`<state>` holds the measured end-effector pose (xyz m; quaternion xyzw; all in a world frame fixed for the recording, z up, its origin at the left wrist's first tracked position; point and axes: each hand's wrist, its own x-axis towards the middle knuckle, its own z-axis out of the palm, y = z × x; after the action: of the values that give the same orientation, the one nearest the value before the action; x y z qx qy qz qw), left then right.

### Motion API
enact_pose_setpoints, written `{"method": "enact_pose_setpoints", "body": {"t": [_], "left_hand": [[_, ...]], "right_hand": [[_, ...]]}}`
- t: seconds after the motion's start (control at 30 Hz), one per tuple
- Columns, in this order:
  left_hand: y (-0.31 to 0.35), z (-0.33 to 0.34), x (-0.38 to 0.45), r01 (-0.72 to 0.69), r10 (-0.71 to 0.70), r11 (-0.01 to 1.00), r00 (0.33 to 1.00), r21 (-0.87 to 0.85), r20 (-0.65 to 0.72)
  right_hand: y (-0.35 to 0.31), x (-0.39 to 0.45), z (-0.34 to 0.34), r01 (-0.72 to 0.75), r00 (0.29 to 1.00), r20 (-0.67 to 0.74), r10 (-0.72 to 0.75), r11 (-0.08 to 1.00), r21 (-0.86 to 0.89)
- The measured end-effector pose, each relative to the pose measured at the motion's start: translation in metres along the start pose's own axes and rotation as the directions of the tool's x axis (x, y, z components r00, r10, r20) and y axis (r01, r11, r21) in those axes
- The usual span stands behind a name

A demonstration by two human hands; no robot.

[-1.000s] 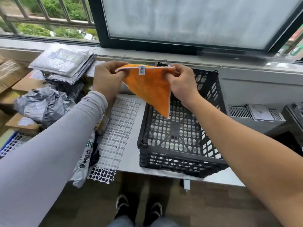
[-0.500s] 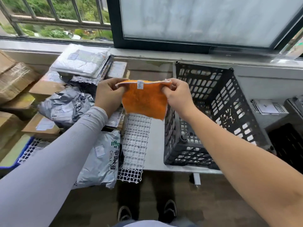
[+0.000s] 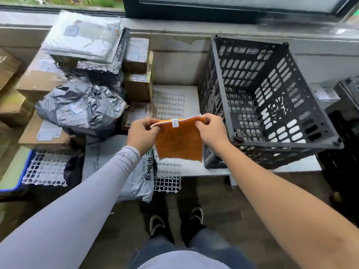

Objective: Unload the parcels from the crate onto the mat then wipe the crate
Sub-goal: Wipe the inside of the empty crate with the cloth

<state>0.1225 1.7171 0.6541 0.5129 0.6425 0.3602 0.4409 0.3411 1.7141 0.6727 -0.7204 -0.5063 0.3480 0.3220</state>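
My fingertips pinch the top edge of an orange cloth (image 3: pixel 179 143), thumb against curled fingers at each upper corner. My left hand (image 3: pixel 142 133) holds the left corner, my right hand (image 3: pixel 210 131) the right, and the cloth hangs flat between them, its white tag centred on the top hem.

The black crate (image 3: pixel 272 105) is my landmark. It stands just to the right of the cloth, on a white table (image 3: pixel 196 167), and looks empty through its slotted walls. My right hand is the nearer one, almost at the crate's front left corner post; whether it touches I cannot tell. The crate's open top tilts toward me, so I judge the wipe starts with a short reach rightward and away.

Left of the crate lies the white lattice mat (image 3: pixel 168 101), and further left the parcels (image 3: pixel 81 107) are heaped: grey bags, cardboard boxes, flat envelopes.

Both forearms reach forward from my body, the left in a pale grey sleeve (image 3: pixel 77 208), the right bare.
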Motion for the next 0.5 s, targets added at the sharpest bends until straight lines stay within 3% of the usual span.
{"method": "enact_pose_setpoints", "body": {"t": [0.13,0.5], "left_hand": [[-0.020,0.012,0.000,0.067,-0.071,0.992,0.997,0.108,0.031],[-0.037,0.066,0.056,0.174,-0.167,0.941,0.985,0.290,-0.050]], "right_hand": [[0.029,-0.003,0.014,-0.093,0.996,0.010,0.093,0.995,-0.022],[0.067,0.050,0.065,-0.291,0.956,-0.054,0.287,0.950,-0.110]]}}
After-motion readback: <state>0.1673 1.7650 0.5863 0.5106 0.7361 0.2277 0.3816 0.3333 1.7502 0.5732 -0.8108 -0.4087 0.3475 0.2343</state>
